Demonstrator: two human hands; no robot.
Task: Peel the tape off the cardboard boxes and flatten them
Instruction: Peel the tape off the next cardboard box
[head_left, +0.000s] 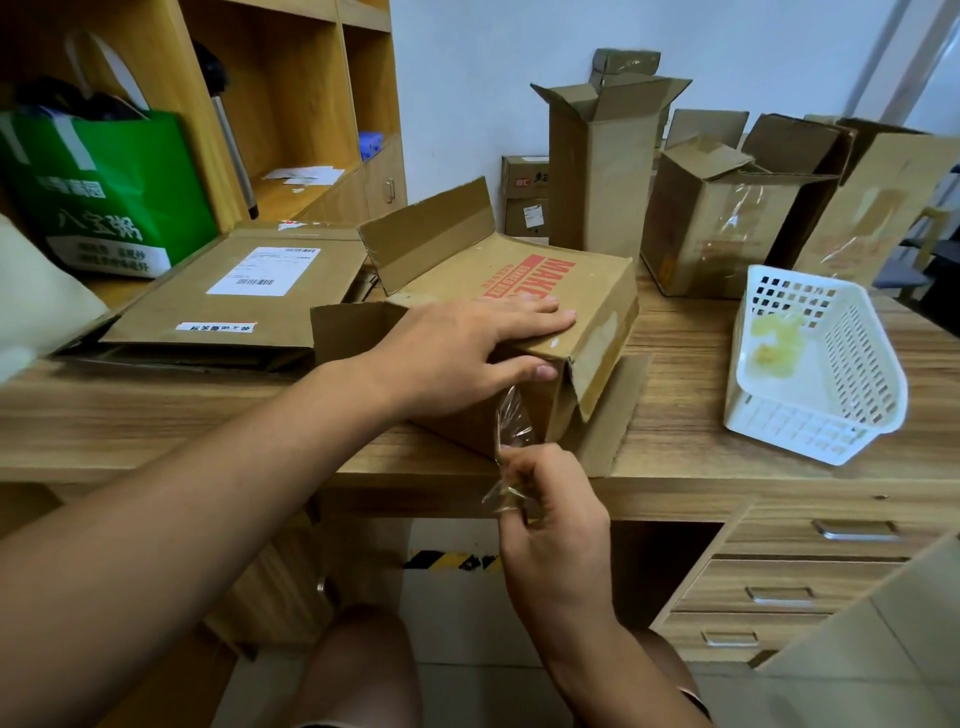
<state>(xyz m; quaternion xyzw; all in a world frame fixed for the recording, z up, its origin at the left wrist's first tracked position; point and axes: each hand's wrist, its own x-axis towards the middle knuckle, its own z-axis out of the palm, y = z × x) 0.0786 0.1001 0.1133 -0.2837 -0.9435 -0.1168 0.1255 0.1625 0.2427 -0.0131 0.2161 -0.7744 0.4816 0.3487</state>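
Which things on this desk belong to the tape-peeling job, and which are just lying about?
Job: red-printed box, pressed by the left hand; clear tape, pinched by the right hand; standing boxes; flattened box; white basket with tape scraps.
Lying about: green bag; shelf unit; drawers.

Left forearm extends forward from lower left. Left grip lies palm down, fingers straight and together, pressing the top of the brown cardboard box; thumb against its side. Right forearm rises from below. Right grip is curled, fingertips pinching clear crinkled plastic tape.
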